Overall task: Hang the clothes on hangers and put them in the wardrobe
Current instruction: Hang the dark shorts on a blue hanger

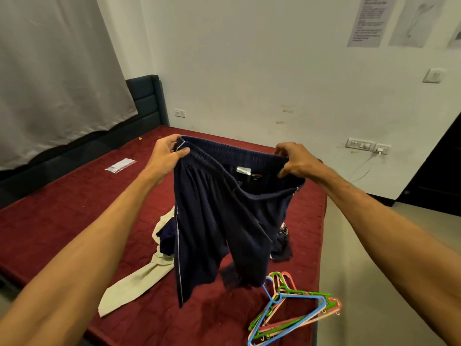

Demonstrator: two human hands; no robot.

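Navy track pants (214, 221) with a white side stripe hang in the air over the bed, held up by their elastic waistband. My left hand (167, 153) pinches the waistband's left end. At the right end, my right hand (296, 159) grips the waistband with curled fingers. The legs dangle down to a pile of clothes: beige trousers (139, 278) and dark garments (167, 236) lying on the maroon bed (62, 221). A stack of plastic hangers (291, 308), blue, green and pink, lies at the bed's near right corner.
A small clear plastic packet (119, 165) lies on the bed's far left. A grey curtain (55, 83) hangs at left beside a dark headboard (147, 101). White wall with sockets (366, 145) stands behind. Bare floor (361, 258) runs along the bed's right side, by a dark doorway (439, 171).
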